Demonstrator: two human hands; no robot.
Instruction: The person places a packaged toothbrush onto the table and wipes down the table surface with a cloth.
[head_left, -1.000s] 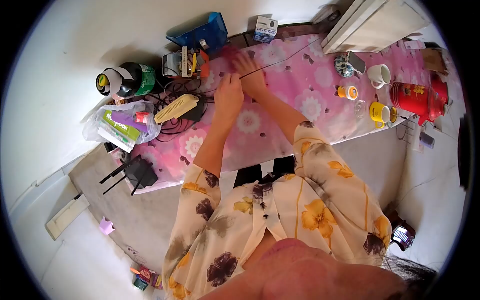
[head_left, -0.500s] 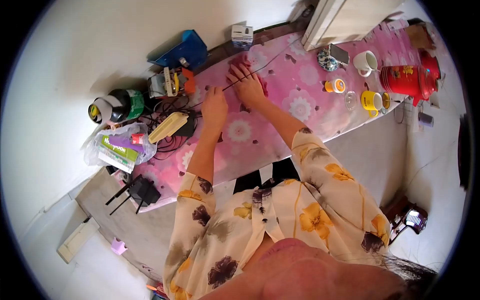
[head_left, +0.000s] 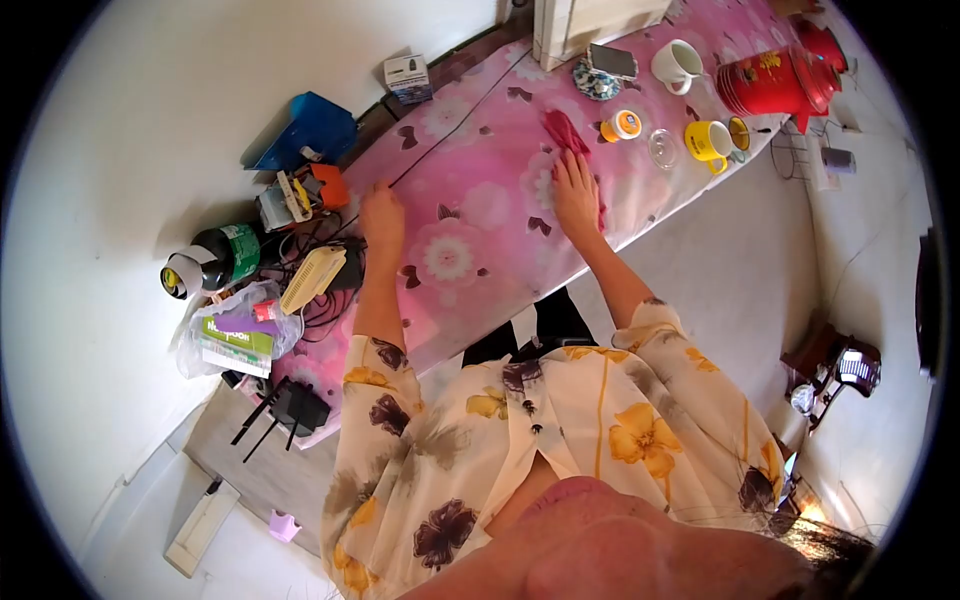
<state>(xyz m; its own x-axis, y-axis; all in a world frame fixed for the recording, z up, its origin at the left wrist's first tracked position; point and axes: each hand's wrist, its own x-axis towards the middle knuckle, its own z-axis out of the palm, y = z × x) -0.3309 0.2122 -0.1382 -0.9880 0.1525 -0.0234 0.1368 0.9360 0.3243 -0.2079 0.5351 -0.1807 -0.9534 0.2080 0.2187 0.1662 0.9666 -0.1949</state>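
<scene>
My left hand (head_left: 382, 216) is closed on a thin black cable (head_left: 440, 140), which runs up across the pink flowered tablecloth (head_left: 450, 255) to the back edge. Fingers extended and slightly apart, my right hand (head_left: 576, 198) lies flat on a crumpled dark pink cloth (head_left: 566, 132) on the table. Part of the cloth is hidden under the palm. Just beyond my right hand stands a small orange and white jar (head_left: 622, 126), with a clear glass lid (head_left: 662, 149) beside it.
On the right are a yellow mug (head_left: 708, 142), a white mug (head_left: 677, 66) and a red thermos (head_left: 768, 84). Tangled cables, a beige device (head_left: 313, 279), a plastic bag (head_left: 275, 345), a dark bottle (head_left: 222, 257) and a black router (head_left: 298, 407) crowd the left end.
My right hand has slid right across the table with the pink cloth, away from my left hand and toward the jar. My left hand still holds the cable. The view has turned.
</scene>
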